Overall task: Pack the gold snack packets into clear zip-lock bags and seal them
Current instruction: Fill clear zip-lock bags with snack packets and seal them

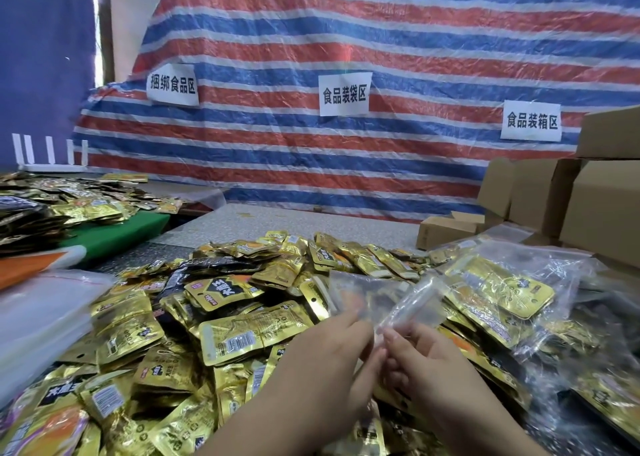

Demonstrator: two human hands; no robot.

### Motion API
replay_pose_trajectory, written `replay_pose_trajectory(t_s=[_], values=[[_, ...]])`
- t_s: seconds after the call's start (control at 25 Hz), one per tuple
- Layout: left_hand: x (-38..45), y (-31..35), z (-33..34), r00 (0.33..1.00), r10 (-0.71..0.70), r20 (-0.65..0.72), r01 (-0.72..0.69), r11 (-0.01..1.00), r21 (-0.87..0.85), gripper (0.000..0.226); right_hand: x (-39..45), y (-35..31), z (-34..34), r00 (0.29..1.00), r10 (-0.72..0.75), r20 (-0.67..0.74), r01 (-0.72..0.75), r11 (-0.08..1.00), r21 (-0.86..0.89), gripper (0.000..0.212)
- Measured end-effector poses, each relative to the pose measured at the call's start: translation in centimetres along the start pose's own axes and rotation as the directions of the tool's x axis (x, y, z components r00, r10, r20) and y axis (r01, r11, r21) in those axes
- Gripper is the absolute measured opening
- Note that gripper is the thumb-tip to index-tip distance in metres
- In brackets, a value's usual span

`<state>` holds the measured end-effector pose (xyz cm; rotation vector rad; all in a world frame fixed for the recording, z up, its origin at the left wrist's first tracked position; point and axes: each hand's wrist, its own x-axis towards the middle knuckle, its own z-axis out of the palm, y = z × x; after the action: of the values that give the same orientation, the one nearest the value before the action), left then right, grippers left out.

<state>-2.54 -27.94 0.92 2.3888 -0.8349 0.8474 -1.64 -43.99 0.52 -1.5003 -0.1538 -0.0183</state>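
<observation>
Above gold packet heap (194,320): left hand (325,355), right hand (426,362) fingertips nearly touching, both pinching clear bag (391,299).

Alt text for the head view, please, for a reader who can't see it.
Both hands, left hand and right hand, hold an empty clear zip-lock bag above a heap of gold snack packets. Filled bags lie to the right, cardboard boxes behind them, before a striped tarp.
</observation>
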Motion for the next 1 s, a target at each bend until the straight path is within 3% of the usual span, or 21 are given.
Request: replay_pose_trajectory(t_s=[0.12, 0.36, 0.56, 0.84, 1.0], values=[[-0.1, -0.2, 0.2, 0.999, -0.025, 0.045, 0.025, 1.000, -0.002, 0.023, 0.0, 0.1, -0.1, 1.000, 0.019, -0.011, -0.018, 0.997, 0.077, 0.014], [-0.2, -0.3, 0.0, 0.989, -0.063, 0.133, 0.063, 0.998, -0.001, 0.016, -0.7, -0.2, -0.1, 0.990, -0.133, 0.043, 0.140, 0.955, -0.260, 0.024], [-0.1, -0.4, -0.1, 0.978, -0.027, 0.208, 0.051, 0.993, -0.108, 0.014, -1.2, -1.2, -0.8, 0.975, -0.151, 0.161, 0.196, 0.928, -0.316, 0.021], [0.0, -0.5, -0.6, 0.985, 0.004, 0.170, 0.042, 0.962, -0.269, 0.024, -1.6, -2.0, -1.6, 0.957, -0.145, 0.252, 0.220, 0.929, -0.298, 0.026], [0.0, -0.3, -0.2, 0.998, -0.052, 0.032, 0.058, 0.965, -0.256, 0.027, -1.6, -2.3, -1.7, 0.943, -0.239, 0.233, 0.317, 0.858, -0.404, 0.018]])
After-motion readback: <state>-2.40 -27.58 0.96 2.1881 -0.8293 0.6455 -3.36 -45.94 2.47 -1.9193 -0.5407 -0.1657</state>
